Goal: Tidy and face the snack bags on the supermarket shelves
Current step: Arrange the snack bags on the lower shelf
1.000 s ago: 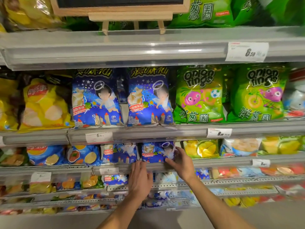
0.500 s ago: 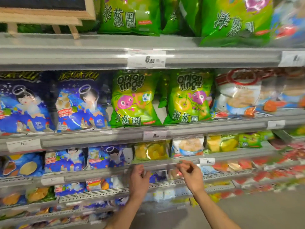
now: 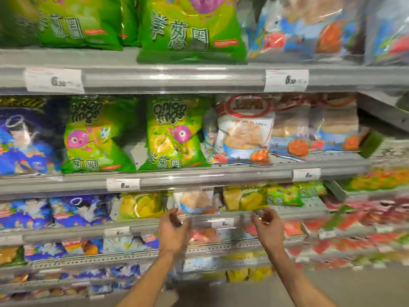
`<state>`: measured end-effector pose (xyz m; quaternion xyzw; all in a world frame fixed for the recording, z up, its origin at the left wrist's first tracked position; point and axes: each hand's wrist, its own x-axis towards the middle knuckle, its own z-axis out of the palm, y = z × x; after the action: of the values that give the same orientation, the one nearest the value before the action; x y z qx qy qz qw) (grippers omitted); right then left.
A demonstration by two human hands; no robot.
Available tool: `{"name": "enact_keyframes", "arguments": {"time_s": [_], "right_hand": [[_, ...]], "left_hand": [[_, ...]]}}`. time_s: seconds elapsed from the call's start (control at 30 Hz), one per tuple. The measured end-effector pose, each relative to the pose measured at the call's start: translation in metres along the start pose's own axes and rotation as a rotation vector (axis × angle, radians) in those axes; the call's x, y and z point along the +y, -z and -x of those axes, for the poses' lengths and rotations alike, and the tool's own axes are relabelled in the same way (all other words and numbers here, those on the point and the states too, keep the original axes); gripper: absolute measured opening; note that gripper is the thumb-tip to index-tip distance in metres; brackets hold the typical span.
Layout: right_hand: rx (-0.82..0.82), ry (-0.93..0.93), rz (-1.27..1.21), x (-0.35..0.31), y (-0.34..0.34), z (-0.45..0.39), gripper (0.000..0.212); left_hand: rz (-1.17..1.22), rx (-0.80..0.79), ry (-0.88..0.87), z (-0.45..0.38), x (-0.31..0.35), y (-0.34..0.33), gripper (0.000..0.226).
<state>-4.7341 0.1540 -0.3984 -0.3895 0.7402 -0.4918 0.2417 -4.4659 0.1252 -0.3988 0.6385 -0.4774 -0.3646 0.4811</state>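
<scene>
Shelves (image 3: 199, 176) of snack bags fill your view, much of it smeared by motion blur. At your far left on the middle shelf stands a blue bag with a haloed cartoon figure (image 3: 24, 138), and just beside it two green "onion rings" bags (image 3: 97, 136) stand upright, facing you. Right of those sits a white shrimp flakes bag (image 3: 243, 134), with more of the same kind blurred beyond it. One shelf down, small blue bags (image 3: 55, 212) lie at the left, then a yellow bag (image 3: 141, 206), a pale shrimp bag (image 3: 194, 201), another yellow bag (image 3: 245, 198) and a small green onion ring bag (image 3: 285, 194). Your left hand (image 3: 173, 232) is raised at the front rail of that lower shelf, just below the pale shrimp bag, fingers loosely curled and gripping nothing that shows. Your right hand (image 3: 269, 227) hovers below the second yellow bag, near its lower edge, fingers bent with thumb close to the fingertips; blur hides whether it pinches anything or touches the bag. Price tags (image 3: 122, 184) are clipped along the shelf rails.
</scene>
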Motion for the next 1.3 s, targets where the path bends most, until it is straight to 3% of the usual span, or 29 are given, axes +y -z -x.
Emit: {"name": "enact_keyframes", "arguments": {"time_s": [0.13,0.27,0.3,0.53,0.7,0.93,1.1,1.3], "right_hand": [[-0.027,0.042,0.058,-0.002,0.011,-0.029,0.061],[-0.154,0.045,0.080,-0.001,0.012,-0.062,0.090],[-0.182,0.049,0.088,0.000,0.010,-0.070,0.093],[-0.311,0.034,0.119,0.006,-0.005,-0.116,0.070],[-0.387,-0.049,0.087,0.008,-0.015,-0.129,0.064],[-0.343,-0.008,0.018,0.006,-0.016,-0.124,0.058],[-0.255,-0.014,0.012,0.000,-0.018,-0.116,0.054],[-0.258,-0.039,-0.086,-0.013,-0.002,-0.108,0.048]], "left_hand": [[-0.041,-0.014,-0.029,-0.013,0.011,-0.012,0.047],[-0.108,-0.043,0.028,-0.037,0.013,-0.018,0.074],[-0.096,-0.050,0.031,-0.044,0.011,-0.020,0.073],[-0.133,-0.121,0.048,-0.082,0.004,-0.031,0.093],[-0.071,-0.165,0.011,-0.095,0.000,-0.034,0.066],[-0.087,-0.229,0.152,-0.101,0.003,-0.032,0.035],[-0.050,-0.195,0.212,-0.097,0.009,-0.028,0.046],[0.010,-0.198,0.251,-0.086,0.024,-0.032,0.044]]}}
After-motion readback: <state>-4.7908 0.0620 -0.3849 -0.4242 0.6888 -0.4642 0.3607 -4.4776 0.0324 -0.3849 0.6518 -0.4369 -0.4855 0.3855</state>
